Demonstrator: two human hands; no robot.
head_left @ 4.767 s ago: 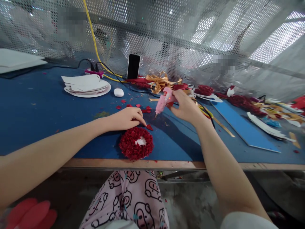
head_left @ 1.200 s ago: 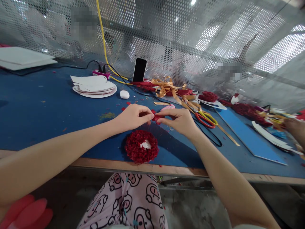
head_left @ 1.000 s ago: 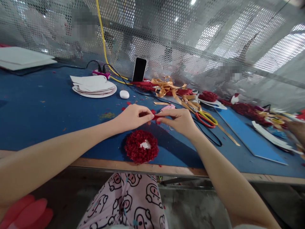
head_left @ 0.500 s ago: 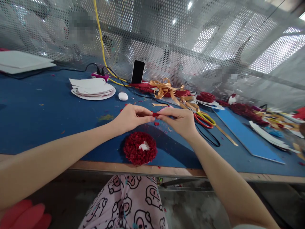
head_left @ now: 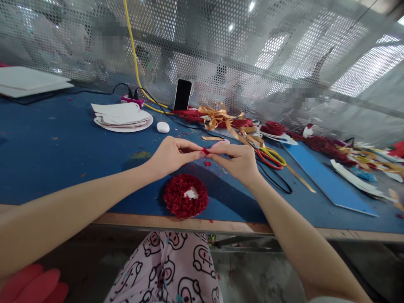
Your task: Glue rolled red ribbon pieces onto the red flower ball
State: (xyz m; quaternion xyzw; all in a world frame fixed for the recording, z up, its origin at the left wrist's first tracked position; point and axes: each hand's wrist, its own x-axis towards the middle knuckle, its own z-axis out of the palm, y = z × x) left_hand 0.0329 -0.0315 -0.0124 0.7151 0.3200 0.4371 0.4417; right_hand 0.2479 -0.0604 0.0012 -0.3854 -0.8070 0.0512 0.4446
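Note:
A small piece of red ribbon (head_left: 205,150) is pinched between the fingertips of my left hand (head_left: 170,156) and my right hand (head_left: 238,160), above the blue tabletop. Both hands are closed on it, thumbs against fingers. Just below them, near the table's front edge, lies a round dark-red ruffled rosette (head_left: 176,195) with a white patch showing in its middle. Another red scrap (head_left: 207,163) rests on the table under my fingertips. Close by my right hand are scissors (head_left: 271,160) with orange and yellow handles.
A stack of white card discs (head_left: 123,120), a white rounded case (head_left: 163,127) and a propped phone (head_left: 183,94) stand behind. Tangled gold ribbon (head_left: 217,115) lies at the back. On the right is a blue board (head_left: 331,181). Perforated metal sheeting (head_left: 202,50) borders the table's far side.
The red ribbon piece has turned slightly between my fingertips, and my fingers have shifted a little around it. The rosette and the other things on the table stay put.

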